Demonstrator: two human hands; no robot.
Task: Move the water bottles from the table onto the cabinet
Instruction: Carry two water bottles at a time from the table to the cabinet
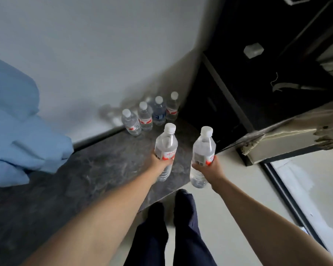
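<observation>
Left hand (159, 162) and right hand (211, 167) each grip a bottle (upright).

clear bottles (166, 144), white caps; grey marbled cabinet top (96, 169).

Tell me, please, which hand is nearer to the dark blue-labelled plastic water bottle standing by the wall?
Left. The left hand is just below that bottle; the right hand sits farther right.

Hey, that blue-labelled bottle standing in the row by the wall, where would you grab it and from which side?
Probably from above and the near side, around the shoulder just under the cap. The blue-labelled bottle stands upright, flanked closely by red-labelled bottles and, so its sides are crowded; the wall is behind.
</observation>
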